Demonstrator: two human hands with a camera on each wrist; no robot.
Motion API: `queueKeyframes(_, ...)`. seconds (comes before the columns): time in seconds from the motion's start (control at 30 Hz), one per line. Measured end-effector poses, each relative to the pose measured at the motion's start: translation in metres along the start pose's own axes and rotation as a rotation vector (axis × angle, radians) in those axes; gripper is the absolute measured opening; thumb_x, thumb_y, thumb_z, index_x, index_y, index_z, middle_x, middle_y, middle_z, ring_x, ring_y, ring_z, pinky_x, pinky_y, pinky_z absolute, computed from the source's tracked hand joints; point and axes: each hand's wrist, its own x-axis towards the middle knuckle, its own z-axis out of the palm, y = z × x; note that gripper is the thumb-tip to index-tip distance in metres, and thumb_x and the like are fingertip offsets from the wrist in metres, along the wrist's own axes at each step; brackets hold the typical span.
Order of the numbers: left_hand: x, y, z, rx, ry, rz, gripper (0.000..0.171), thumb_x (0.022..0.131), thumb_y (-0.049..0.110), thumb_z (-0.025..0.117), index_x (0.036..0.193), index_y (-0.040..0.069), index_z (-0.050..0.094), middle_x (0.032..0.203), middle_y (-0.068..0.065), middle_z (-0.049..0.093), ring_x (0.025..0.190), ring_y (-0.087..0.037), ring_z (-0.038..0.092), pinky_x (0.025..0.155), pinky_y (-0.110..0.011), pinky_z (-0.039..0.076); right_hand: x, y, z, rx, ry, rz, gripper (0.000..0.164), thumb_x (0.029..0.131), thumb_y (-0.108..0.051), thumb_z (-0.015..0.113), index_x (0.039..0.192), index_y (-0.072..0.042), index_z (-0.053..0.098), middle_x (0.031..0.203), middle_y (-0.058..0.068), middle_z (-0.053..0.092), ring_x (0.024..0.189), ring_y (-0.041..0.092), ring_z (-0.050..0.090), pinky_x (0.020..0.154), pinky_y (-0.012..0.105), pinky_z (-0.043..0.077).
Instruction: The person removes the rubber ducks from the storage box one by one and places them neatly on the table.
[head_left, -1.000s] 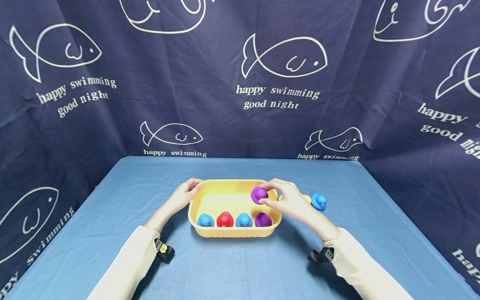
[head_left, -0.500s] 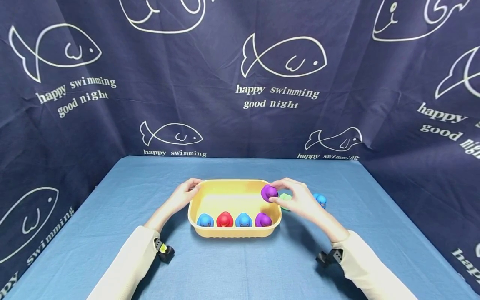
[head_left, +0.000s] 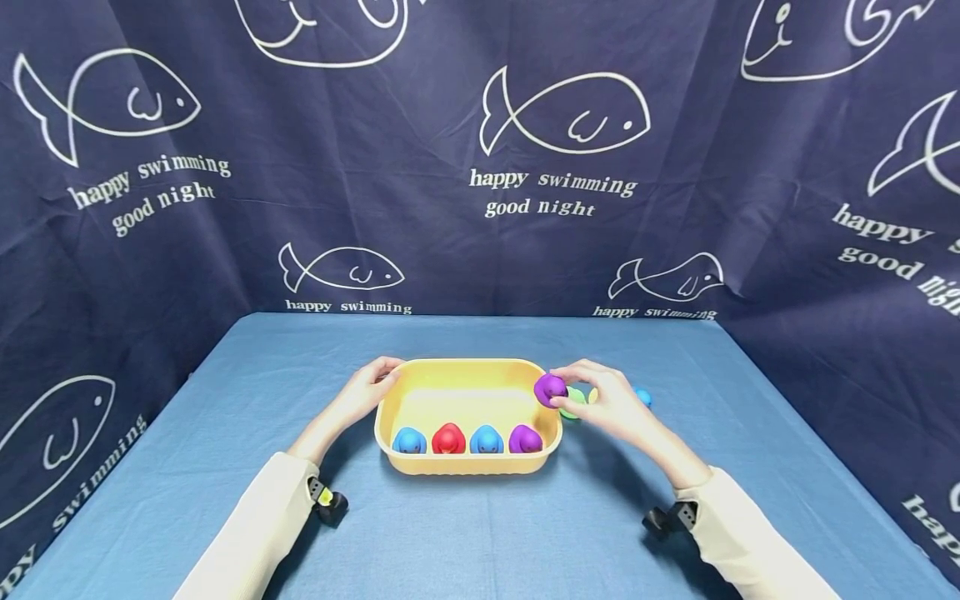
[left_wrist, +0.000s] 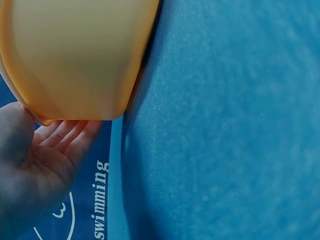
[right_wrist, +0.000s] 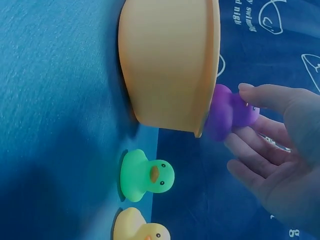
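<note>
My left hand (head_left: 372,386) grips the back left corner of a yellow plastic basin (head_left: 468,464), thumb at the rim and fingers behind it, as the left wrist view shows. My right hand (head_left: 606,400) pinches a purple rubber duck (head_left: 550,389) between thumb and fingers. That duck is raised at the basin's right rim, and in the right wrist view the duck (right_wrist: 222,112) appears close against the rim. Inside, along the near wall, sit a blue duck (head_left: 409,441), a red duck (head_left: 448,439), another blue duck (head_left: 487,440) and another purple duck (head_left: 526,439).
On the blue cloth right of the basin stand a green duck (right_wrist: 142,175) and a yellow duck (right_wrist: 137,227). A further blue duck (head_left: 642,396) is partly hidden behind my right hand. Dark blue printed fabric (head_left: 480,275) hangs around the table.
My right hand has moved right with the purple duck, from above the basin's inside to its right rim. The green duck has come into sight. Left hand and basin stay put.
</note>
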Motion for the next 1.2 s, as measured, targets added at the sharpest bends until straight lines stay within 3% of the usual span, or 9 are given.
queueKeyframes(0.33, 0.001, 0.001, -0.001, -0.006, -0.001, -0.003, 0.031, 0.097, 0.018, 0.049, 0.122, 0.001, 0.056, 0.114, -0.017, 0.064, 0.102, -0.027, 0.06, 0.088, -0.039, 0.049, -0.003, 0.008, -0.005, -0.031, 0.026, -0.02, 0.035, 0.071, -0.018, 0.082, 0.104, -0.012, 0.071, 0.094, -0.004, 0.069, 0.088, 0.013, 0.064, 0.082, 0.035, 0.048)
queueKeyframes(0.8, 0.001, 0.0, -0.001, 0.012, 0.005, 0.009, 0.031, 0.097, 0.019, 0.05, 0.121, 0.002, 0.057, 0.114, -0.017, 0.064, 0.102, -0.027, 0.061, 0.088, -0.039, 0.049, -0.012, 0.02, -0.013, -0.047, 0.018, -0.005, 0.034, 0.073, -0.015, 0.079, 0.105, -0.01, 0.07, 0.095, -0.003, 0.068, 0.086, 0.013, 0.063, 0.082, 0.032, 0.049)
queueKeyframes(1.2, 0.0, 0.0, -0.001, 0.002, -0.001, -0.003, 0.031, 0.097, 0.019, 0.05, 0.122, 0.002, 0.056, 0.115, -0.017, 0.064, 0.102, -0.026, 0.06, 0.088, -0.039, 0.049, -0.023, 0.033, -0.02, -0.087, 0.009, 0.003, 0.036, 0.074, -0.01, 0.077, 0.108, -0.004, 0.069, 0.1, 0.004, 0.069, 0.092, 0.021, 0.064, 0.082, 0.041, 0.049)
